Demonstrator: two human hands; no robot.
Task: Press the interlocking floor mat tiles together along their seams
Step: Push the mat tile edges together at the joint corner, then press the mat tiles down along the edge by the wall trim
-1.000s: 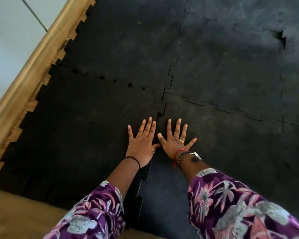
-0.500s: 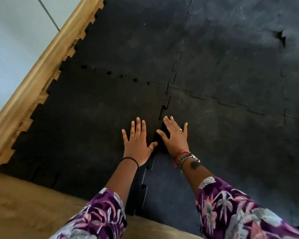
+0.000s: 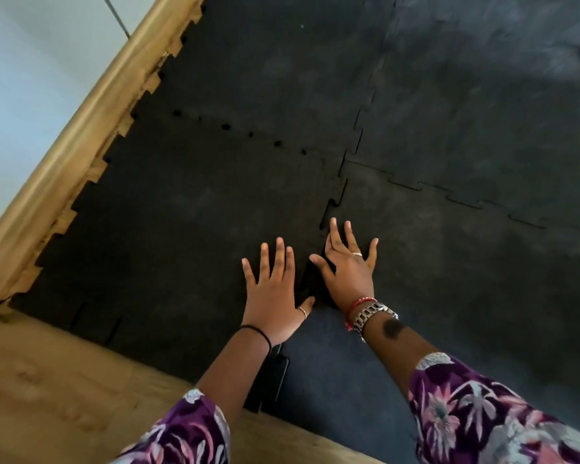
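No grip: two flat hands, left hand (image 3: 271,298) and right hand (image 3: 348,273), on mat tiles (image 3: 215,212).

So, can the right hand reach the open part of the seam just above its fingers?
Probably yes. The right hand lies flat beside the seam, whose gap runs on past its fingertips with nothing lying on it. The left hand rests on the neighbouring tile, out of the way.

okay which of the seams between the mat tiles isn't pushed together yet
The seam running between the left hand and right hand toward the near mat edge. Its interlocking teeth gape with dark gaps, while the seam to the right lies closed.
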